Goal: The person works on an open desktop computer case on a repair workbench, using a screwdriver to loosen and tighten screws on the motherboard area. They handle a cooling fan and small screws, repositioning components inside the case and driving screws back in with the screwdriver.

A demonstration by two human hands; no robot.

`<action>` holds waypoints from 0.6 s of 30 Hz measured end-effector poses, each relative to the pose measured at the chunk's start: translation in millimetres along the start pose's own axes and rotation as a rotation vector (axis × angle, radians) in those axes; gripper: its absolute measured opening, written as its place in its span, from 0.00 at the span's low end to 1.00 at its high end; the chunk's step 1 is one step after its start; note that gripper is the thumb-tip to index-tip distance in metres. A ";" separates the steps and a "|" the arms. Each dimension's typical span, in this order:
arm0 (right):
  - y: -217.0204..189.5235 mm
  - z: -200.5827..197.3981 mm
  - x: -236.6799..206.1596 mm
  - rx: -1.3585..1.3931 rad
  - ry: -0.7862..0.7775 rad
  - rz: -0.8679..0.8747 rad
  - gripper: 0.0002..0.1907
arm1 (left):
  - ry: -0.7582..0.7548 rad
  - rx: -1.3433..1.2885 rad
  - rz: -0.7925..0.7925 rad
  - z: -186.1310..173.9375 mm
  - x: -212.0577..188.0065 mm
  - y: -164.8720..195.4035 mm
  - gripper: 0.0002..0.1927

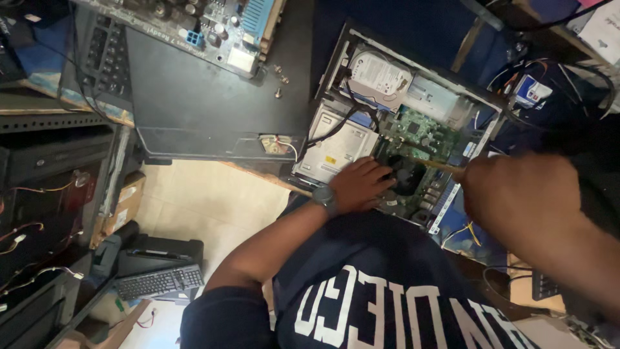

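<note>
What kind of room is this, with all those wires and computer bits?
Probably a computer repair workshop. An opened computer case shows its green board and a hard drive, a loose motherboard lies on the dark table, and a spare keyboard sits on the floor among cables.

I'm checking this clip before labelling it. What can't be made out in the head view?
- Tip of the tool in the right hand: too small against the green board.
- Right hand's fingers: blurred, so its grip is unclear.
- What lies under the left hand: hidden by it.
- Open computer case: lower part hidden by the person's arms and body.
</note>
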State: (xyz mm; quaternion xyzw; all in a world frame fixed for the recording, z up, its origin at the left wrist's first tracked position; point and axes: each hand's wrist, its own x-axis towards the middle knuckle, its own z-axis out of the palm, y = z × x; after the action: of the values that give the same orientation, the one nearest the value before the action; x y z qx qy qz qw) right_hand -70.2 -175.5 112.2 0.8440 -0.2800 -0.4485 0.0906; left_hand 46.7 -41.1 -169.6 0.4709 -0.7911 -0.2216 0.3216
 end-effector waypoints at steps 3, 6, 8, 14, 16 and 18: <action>-2.1 -1.2 4.9 0.072 -0.111 0.050 0.10 | -0.014 0.007 0.008 2.0 -1.0 -0.3 0.36; 9.8 -0.4 0.6 0.096 0.162 -0.122 0.13 | -0.033 0.023 0.001 1.0 0.1 2.0 0.36; 15.2 0.0 -4.7 0.043 0.337 -0.208 0.12 | -0.093 0.025 -0.022 -1.3 0.9 4.1 0.36; -3.5 3.9 -0.6 -0.041 -0.115 0.048 0.17 | -0.012 -0.007 -0.001 -7.4 1.3 8.2 0.35; -5.3 6.2 0.9 0.045 -0.216 0.113 0.23 | -0.021 -0.001 0.017 -6.9 2.1 9.4 0.35; -1.5 8.7 -4.1 0.018 0.052 -0.025 0.12 | -0.028 0.011 0.022 -7.4 2.1 11.7 0.35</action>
State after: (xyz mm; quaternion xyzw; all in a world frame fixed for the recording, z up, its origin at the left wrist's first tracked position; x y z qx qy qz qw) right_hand -78.4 -171.2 109.4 0.8596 -0.2707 -0.4250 0.0847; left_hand 44.2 -37.9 -156.2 0.4609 -0.8017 -0.2204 0.3102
